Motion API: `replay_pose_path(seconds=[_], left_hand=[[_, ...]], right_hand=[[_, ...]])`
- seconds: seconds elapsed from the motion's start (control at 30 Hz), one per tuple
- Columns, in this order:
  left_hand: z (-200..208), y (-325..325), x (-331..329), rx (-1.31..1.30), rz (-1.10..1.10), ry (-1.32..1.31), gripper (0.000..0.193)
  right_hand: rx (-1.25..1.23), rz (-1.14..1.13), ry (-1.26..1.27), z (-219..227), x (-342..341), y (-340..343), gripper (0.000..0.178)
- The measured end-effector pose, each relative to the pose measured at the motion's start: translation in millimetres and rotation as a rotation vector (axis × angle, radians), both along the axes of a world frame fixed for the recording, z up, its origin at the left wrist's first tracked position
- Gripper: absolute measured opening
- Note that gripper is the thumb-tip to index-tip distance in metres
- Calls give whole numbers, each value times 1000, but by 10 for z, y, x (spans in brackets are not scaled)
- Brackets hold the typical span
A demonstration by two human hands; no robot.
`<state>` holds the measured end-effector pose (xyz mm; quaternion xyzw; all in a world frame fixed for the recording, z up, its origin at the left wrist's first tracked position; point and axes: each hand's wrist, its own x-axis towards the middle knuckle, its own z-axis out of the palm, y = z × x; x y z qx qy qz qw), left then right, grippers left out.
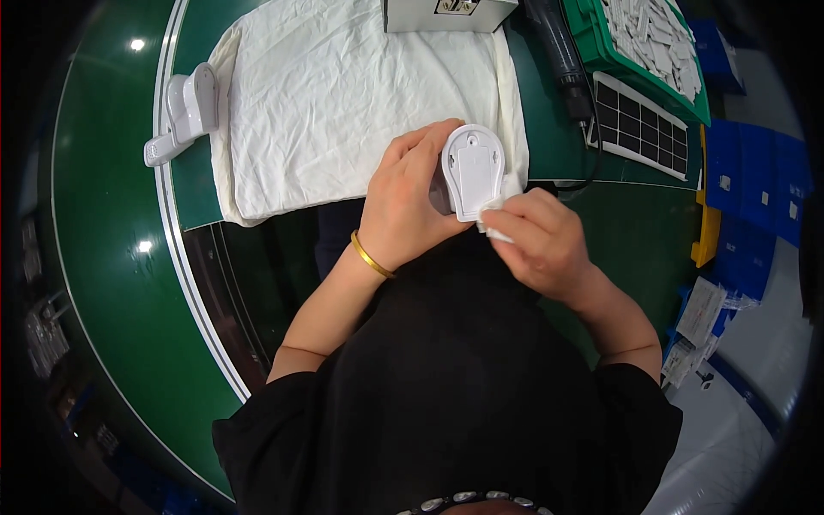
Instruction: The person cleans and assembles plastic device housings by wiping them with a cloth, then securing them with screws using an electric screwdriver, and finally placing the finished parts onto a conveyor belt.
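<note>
My left hand (405,193) is closed round a white plastic housing (474,172), rounded at its far end and narrower toward me. Its flat face, with a recessed panel and small slots, is turned up. My right hand (542,240) pinches a white cloth (495,219) against the housing's near right edge. Both hands are just off the front edge of a table, close to a white cloth cover (343,120) spread on it. A gold bangle circles my left wrist.
Left of the cover, white plastic parts (186,112) stand at the table edge. A box (446,15) sits at the back. On the right are a black electric screwdriver (566,69), a green bin (601,43) of small white pieces and a sheet of black squares (639,124). Blue bins (751,167) stand beyond.
</note>
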<state>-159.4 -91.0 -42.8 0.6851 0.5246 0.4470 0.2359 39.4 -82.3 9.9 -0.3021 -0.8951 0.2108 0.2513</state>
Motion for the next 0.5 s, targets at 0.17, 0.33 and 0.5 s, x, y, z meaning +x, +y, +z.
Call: replay_pose_path(seconds=[0.17, 0.33, 0.5], left_hand=[[10, -20, 14, -9, -5, -10, 79], [20, -53, -18, -13, 3, 11, 80], [-17, -61, -29, -11, 2, -4, 82]], right_hand=[[21, 72, 53, -43, 6, -9, 41], [64, 53, 1, -20, -4, -20, 40], [27, 33, -2, -7, -94, -63, 37]])
